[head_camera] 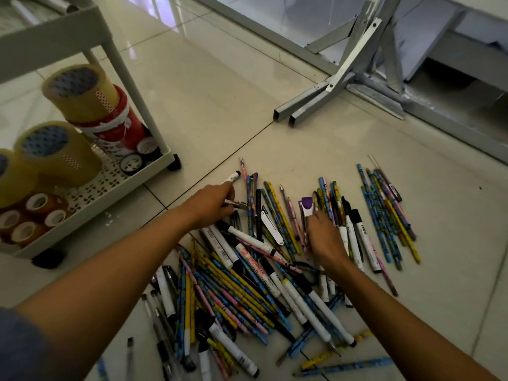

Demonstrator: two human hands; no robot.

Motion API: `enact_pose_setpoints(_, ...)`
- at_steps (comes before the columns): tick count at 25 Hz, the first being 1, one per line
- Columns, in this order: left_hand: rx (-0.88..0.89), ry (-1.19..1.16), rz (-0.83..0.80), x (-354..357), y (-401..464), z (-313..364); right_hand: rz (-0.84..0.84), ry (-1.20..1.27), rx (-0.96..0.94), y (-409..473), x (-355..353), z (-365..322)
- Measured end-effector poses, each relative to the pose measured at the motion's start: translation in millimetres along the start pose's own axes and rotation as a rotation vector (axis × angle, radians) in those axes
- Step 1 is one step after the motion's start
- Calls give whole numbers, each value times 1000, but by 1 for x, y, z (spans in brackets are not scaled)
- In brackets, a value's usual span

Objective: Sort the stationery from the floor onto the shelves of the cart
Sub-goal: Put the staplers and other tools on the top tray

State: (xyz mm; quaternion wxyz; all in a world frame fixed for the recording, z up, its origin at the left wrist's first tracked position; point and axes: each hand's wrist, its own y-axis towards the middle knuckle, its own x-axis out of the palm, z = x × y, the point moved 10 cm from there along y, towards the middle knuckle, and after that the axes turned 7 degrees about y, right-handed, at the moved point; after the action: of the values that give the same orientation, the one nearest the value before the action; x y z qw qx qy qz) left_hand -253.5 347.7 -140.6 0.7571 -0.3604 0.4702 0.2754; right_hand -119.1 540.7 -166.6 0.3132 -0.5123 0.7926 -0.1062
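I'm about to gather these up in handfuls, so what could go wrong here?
The left hand already grips a marker plus a metal piece; grabbing more could make it drop them. The right hand is pulling the purple item from the crossed pencils, which may scatter toward the cart.

Left hand [210, 203] grips marker [233, 177]; right hand [325, 239] perhaps pinching purple stapler [307, 207].

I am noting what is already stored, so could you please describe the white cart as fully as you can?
The white cart stands on the tiled floor at the left, on dark feet. It looks like painted metal or plastic, with slim upright posts and rimmed shelves. The bottom shelf is perforated and holds large yellowish tape rolls, small brown tape rolls and a red and white canister. Neither hand touches it.
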Motion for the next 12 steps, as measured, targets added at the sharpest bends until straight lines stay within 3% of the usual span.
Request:
enact_pose_setpoints(4,-3,-341,103,-30,-9,10,-51,269,66,2,16,-8)
enact_pose_setpoints(8,-70,-674,230,-51,-17,11,-44,-53,-57,3,32,-16)
enact_pose_setpoints(12,-307,-1158,273,-33,-26,2,-56,-179,-74,4,40,-12)
